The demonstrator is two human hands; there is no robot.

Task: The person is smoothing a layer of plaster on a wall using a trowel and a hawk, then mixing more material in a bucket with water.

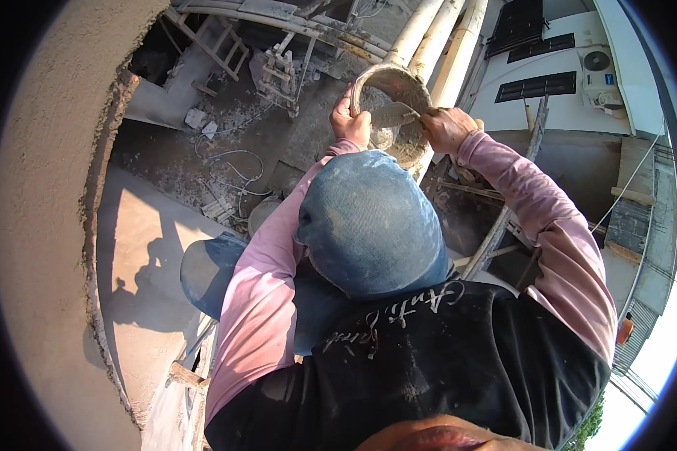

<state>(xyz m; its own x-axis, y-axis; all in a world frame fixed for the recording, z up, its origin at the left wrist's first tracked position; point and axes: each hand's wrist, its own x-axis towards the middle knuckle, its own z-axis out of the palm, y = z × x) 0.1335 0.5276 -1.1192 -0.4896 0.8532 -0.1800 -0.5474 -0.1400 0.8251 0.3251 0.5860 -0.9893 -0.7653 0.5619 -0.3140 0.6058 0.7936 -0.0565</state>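
A round, mortar-crusted bucket (408, 84) is tipped toward me above my bent knee in blue jeans. At its left side my left hand (351, 125) is closed on the rim, thumb toward me. My right hand (447, 129) is wrapped round the handle end of a trowel (391, 115) at the right rim. The trowel's flat grey blade lies across the bucket's mouth. Some grey mortar (384, 137) shows inside, partly hidden by the blade. The handle is mostly covered by my fingers.
Bamboo poles (436, 34) run past the bucket's far side. A plastered wall (53, 225) with a rough edge rises at left. Far below lie a looped pale hose (237, 173), rubble (195, 118) and a wooden stand (278, 75). A slanting pole (496, 233) passes at right.
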